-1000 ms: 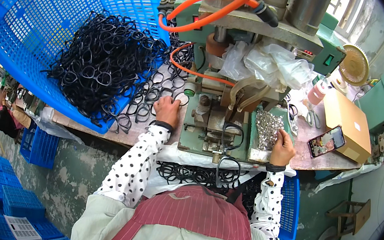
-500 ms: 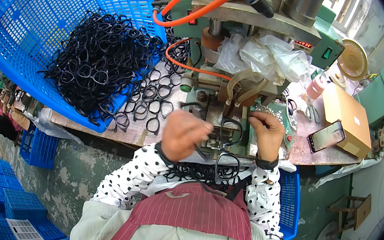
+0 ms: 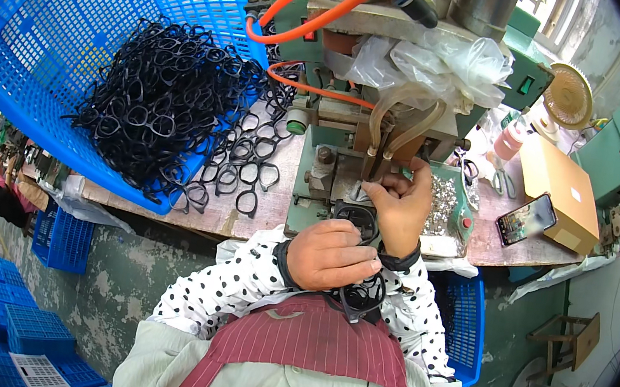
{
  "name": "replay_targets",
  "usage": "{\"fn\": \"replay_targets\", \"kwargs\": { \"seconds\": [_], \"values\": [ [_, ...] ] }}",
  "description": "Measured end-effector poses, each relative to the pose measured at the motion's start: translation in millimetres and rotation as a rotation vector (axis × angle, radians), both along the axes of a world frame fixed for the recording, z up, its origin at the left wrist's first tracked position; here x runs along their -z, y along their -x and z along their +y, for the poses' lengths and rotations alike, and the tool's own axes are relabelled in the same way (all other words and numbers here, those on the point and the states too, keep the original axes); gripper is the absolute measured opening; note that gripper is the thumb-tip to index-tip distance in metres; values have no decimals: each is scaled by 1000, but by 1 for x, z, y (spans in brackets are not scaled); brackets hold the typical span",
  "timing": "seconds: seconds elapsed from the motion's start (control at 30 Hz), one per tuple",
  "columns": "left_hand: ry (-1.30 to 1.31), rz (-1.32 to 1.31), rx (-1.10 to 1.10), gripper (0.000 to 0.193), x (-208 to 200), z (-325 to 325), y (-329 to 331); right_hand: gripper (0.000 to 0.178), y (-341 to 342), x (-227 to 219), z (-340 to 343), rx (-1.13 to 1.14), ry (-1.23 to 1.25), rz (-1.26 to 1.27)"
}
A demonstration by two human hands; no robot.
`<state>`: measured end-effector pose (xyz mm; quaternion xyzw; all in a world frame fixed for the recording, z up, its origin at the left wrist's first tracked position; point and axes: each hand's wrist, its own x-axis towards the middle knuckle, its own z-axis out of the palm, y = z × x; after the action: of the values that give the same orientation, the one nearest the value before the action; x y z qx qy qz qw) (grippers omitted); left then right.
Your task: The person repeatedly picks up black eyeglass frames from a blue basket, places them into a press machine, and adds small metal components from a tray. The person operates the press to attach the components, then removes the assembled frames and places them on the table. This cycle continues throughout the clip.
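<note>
My left hand [image 3: 331,257] is closed over a black plastic glasses frame [image 3: 355,213], just in front of the press machine [image 3: 321,171]. Part of that frame sticks out past the fingers; the rest is hidden under them. At the press's work spot, my right hand [image 3: 402,209] has thumb and forefinger pinched together, beside two pale flexible tubes [image 3: 415,135]. What the pinch holds is too small to make out. Below my left hand, more black frames [image 3: 360,300] hang near my apron. A tray of small shiny metal pieces [image 3: 442,203] lies right of my right hand.
A big blue basket [image 3: 26,90] heaped with black frames [image 3: 156,111] stands at left, with loose frames [image 3: 250,174] beside it on the table. At right are a phone [image 3: 527,220], a cardboard box [image 3: 561,191], scissors [image 3: 501,179] and a pink bottle [image 3: 510,139]. A person [image 3: 1,192] sits far left.
My left hand has moved right and down, onto the glasses frame. The right hand has shifted left and up from beside the tray to the press's work spot. The press head appears lower.
</note>
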<state>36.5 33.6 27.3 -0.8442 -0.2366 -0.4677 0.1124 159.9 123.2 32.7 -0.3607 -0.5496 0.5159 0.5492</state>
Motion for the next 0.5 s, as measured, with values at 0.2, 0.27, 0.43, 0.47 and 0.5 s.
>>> {"fn": "replay_targets", "kwargs": {
  "seconds": [0.2,0.27,0.43,0.47,0.5],
  "values": [
    [210,21,112,46,7,17,9,48,-28,16,29,230,-167,-407],
    [232,26,131,48,11,24,9,43,-66,51,59,612,-438,-822],
    [235,50,126,47,15,25,11,35,-113,112,78,504,-311,-1036],
    [236,46,125,48,16,23,12,33,-108,107,66,506,-442,-1115],
    [238,42,124,49,16,23,12,27,-103,102,59,462,-415,-1187]
  ]
}}
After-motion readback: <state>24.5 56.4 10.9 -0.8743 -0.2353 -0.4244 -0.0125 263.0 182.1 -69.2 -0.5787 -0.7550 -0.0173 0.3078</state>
